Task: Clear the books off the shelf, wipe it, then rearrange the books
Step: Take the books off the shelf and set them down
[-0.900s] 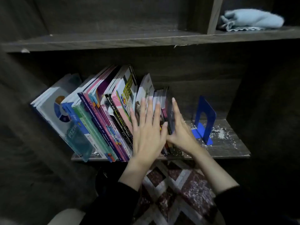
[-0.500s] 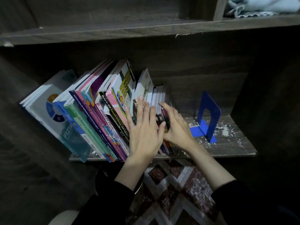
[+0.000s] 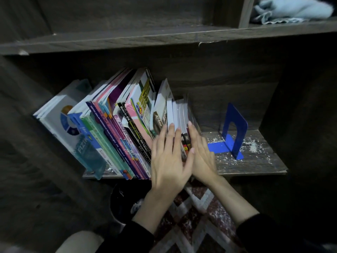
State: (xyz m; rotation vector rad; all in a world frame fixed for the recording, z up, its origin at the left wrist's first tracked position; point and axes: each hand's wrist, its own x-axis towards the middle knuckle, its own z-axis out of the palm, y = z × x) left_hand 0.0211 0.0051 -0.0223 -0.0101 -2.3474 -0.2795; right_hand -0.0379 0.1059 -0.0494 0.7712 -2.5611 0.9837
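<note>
Books lean on the shelf, bookend to their right.

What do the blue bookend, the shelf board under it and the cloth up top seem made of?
The blue bookend looks like painted sheet metal: thin, bent into an L, smooth even finish. The shelf board is wood or wood-grain laminate, dark and matte, with white flecks on top. The cloth is soft pale blue fabric, crumpled in folds, with a wavy hem.
</note>
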